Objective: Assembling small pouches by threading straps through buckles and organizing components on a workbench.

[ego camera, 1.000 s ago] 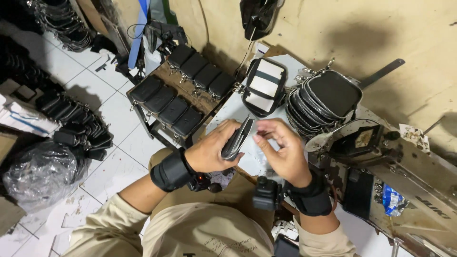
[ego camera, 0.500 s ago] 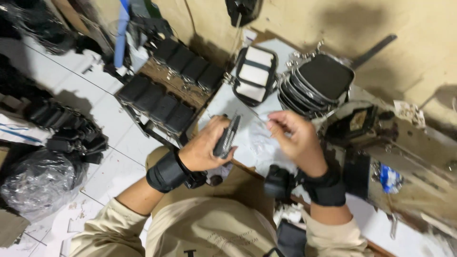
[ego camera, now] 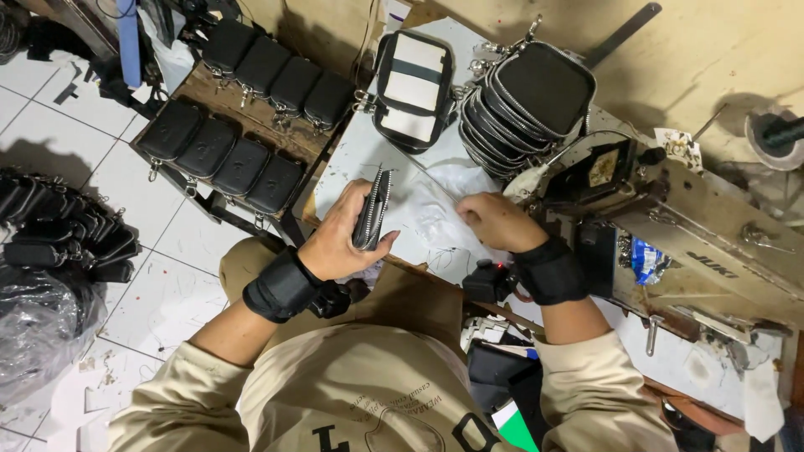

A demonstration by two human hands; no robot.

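We noted the left hand point(ego camera: 339, 243) with fingers clamped on a light, semi-stiff black zip pouch point(ego camera: 372, 209) mid-body; right hand point(ego camera: 496, 219) curled, fingers' grip undeterminable.

Small blue printed packet point(ego camera: 643, 259) beside sewing machine point(ego camera: 712, 234), black plastic bag point(ego camera: 38, 331) on floor
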